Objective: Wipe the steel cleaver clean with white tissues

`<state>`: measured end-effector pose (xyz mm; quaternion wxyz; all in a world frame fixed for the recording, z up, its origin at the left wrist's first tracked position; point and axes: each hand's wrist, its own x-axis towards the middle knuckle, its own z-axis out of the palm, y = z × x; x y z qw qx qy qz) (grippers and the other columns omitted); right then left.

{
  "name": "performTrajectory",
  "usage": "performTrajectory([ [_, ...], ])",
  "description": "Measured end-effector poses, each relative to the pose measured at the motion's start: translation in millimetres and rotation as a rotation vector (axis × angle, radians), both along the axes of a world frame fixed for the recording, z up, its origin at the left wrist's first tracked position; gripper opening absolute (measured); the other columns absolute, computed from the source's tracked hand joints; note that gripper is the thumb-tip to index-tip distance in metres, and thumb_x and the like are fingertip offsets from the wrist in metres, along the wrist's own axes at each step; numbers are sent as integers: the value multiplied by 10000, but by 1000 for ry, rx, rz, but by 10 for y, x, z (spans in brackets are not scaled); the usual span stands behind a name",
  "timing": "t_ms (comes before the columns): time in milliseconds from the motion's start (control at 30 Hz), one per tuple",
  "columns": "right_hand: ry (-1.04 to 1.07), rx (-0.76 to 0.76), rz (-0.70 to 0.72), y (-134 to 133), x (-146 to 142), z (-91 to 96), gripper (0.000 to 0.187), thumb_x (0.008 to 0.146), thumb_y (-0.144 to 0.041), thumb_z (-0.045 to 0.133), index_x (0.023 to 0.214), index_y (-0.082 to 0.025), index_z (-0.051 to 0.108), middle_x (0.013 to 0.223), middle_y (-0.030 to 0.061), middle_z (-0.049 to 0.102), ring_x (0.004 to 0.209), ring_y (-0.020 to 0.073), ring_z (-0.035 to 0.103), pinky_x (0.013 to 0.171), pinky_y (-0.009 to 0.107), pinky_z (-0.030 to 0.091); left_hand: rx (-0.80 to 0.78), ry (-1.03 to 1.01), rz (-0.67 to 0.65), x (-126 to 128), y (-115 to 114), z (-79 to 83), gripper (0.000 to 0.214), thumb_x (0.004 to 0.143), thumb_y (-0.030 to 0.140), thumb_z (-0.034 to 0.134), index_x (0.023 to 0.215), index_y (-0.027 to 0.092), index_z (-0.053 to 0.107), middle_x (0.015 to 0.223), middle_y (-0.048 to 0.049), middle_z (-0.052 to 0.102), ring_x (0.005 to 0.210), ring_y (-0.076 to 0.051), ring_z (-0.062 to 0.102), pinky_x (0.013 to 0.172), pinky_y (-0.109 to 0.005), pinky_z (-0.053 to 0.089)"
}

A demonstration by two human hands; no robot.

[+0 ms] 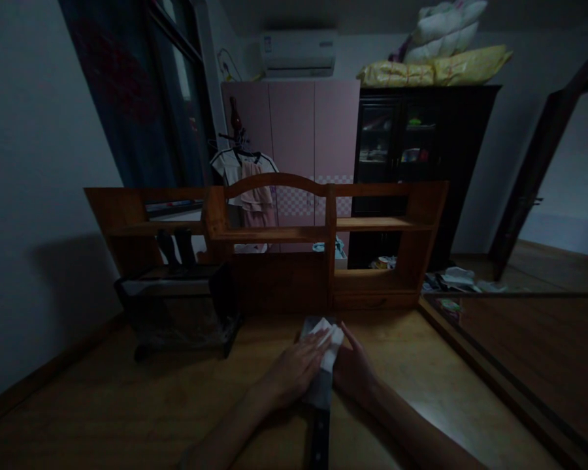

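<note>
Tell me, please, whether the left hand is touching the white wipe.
Touching: the head view shows the left hand with its fingers laid over the white wipe, which lies on the knife blade.

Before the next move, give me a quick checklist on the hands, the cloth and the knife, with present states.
1. Cloth on the blade: ok, it lies over the upper part.
2. Left hand on the cloth: ok, fingers stretched over it.
3. Right hand clear of the cutting edge: cannot tell; it is close beside the blade, and the edge cannot be made out.
4. Handle held: not ok, neither hand is on it.
5. Knife block apart from both hands: ok, it stands off to the left.
6. Lighting: not ok, the room is dim.
</note>
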<state>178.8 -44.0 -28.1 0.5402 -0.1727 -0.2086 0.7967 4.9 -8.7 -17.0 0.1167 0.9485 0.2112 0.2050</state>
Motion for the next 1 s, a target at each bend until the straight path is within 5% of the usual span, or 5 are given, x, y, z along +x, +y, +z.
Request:
performTrajectory([
  [167,30,-7,-2,7,-16,5,436,908,-514,488,988,-126,669,929,108,723,897,236,671,880,370,467,-10,26,-40,21,-140,134,476,1033,298,186,1508,290,222,1571,40,184,1445,-146,187,1201,-371,212],
  [367,40,19,31,16,8,-41,474,925,-543,438,1194,-186,595,990,81,712,920,235,660,826,374,487,-8,-26,101,-27,-3,-14,484,1034,304,181,1516,260,197,1576,24,167,1453,-140,149,1210,-374,192],
  [600,-30,27,33,-14,17,-19,432,922,-545,450,1219,-259,577,998,47,710,890,223,667,808,373,494,-17,-199,299,-78,136,-135,488,1032,308,179,1516,246,197,1580,5,157,1456,-158,132,1205,-421,201],
  [833,20,32,19,-22,-6,4,478,921,-527,457,1181,-153,602,1024,92,714,971,241,658,901,381,460,-41,-71,-9,-33,-72,113,471,1035,296,171,1500,290,249,1563,53,217,1443,-135,197,1203,-360,198],
  [1000,-27,-3,-3,-36,-8,36,489,905,-538,478,1126,-128,624,967,112,724,933,260,670,897,407,459,-59,-24,-37,-23,-92,161,468,1034,308,171,1482,296,305,1554,62,239,1436,-141,221,1195,-355,223],
])
